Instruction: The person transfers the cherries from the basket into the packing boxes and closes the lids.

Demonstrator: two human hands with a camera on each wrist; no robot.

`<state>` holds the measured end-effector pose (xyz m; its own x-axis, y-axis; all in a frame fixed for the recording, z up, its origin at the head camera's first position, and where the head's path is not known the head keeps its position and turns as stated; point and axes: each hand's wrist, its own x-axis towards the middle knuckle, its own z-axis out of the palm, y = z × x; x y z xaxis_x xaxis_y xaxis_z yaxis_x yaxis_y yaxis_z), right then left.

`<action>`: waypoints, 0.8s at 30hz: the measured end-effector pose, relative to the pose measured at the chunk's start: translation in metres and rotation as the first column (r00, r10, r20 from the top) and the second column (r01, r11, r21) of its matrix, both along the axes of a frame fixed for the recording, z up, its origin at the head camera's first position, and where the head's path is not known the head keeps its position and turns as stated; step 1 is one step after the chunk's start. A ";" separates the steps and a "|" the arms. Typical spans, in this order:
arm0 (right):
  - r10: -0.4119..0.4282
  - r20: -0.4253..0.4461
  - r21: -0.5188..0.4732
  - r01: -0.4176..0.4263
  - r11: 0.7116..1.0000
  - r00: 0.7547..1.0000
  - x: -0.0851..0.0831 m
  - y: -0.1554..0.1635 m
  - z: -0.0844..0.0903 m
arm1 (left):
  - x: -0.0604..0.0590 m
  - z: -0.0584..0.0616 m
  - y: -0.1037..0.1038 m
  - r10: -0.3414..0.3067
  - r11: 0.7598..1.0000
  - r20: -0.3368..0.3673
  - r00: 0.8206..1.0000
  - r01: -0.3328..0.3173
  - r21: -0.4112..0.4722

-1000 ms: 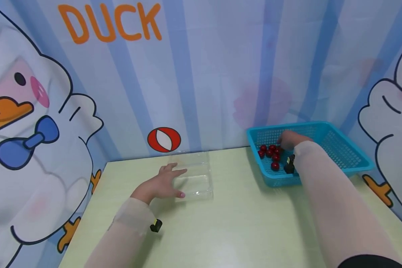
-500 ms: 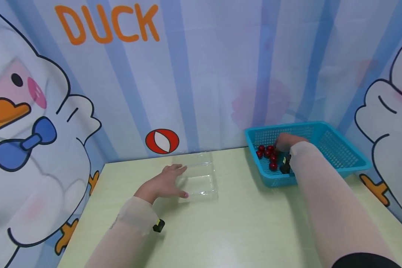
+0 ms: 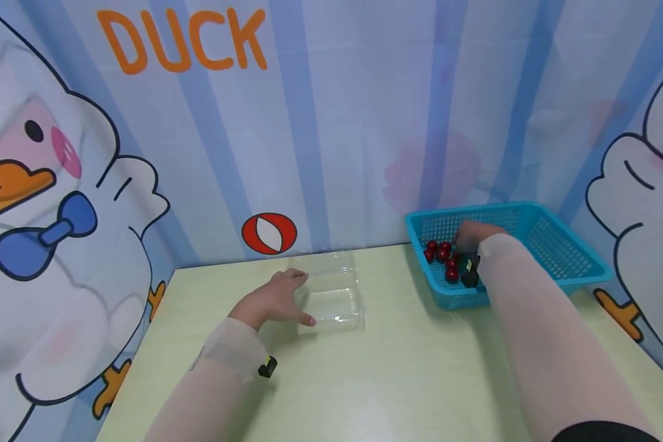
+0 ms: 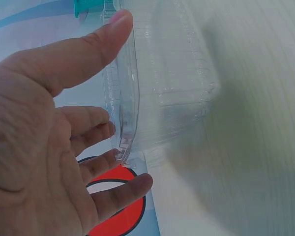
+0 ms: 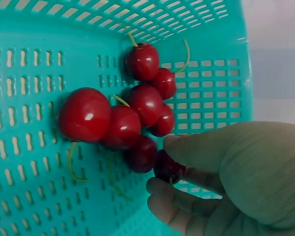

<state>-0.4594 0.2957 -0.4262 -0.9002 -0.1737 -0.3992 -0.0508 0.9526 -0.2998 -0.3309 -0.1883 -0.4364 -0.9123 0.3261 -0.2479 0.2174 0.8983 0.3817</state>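
A clear plastic box stands on the table in front of the left arm. My left hand spans its left side with relaxed fingers, the thumb over the rim in the left wrist view. To the right, a turquoise basket holds several red cherries with green stems. Inside that basket, my right hand pinches a dark red cherry between thumb and fingertips at the end of the cluster. In the head view the right hand's fingertips are mostly hidden.
The pale table meets a blue-striped cloth backdrop with printed ducks just behind the box and basket. A small black device sits at the right wrist, another black device at the left.
My left hand and the clear box have shifted a little to the right, and the left fingers have drawn closer together. My right hand has stayed in the basket, moving only slightly.
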 end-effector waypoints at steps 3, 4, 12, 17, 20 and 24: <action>0.001 -0.046 0.000 -0.001 1.000 0.999 0.004 -0.002 0.013 | -0.001 0.001 0.002 0.004 1.000 0.004 1.000 -0.004 -0.011; 0.000 -0.057 -0.002 0.000 1.000 0.998 0.004 -0.003 0.017 | -0.001 0.002 0.002 0.005 1.000 0.005 1.000 -0.005 -0.015; 0.002 -0.156 -0.115 -0.020 0.993 0.988 0.018 -0.030 0.055 | 0.000 0.004 0.004 0.013 0.999 0.006 1.000 -0.012 -0.050; 0.090 -0.255 -0.051 -0.106 0.993 0.963 0.028 -0.056 0.078 | 0.000 0.004 0.002 0.016 0.998 0.008 1.000 -0.015 -0.057; 0.116 -0.293 -0.058 -0.139 0.989 0.949 0.034 -0.071 0.086 | 0.000 0.004 0.003 0.012 0.998 0.007 1.000 -0.011 -0.055; 0.163 -0.331 -0.062 -0.194 0.979 0.929 0.043 -0.096 0.089 | -0.001 0.006 0.006 0.005 0.998 0.004 1.000 -0.005 -0.061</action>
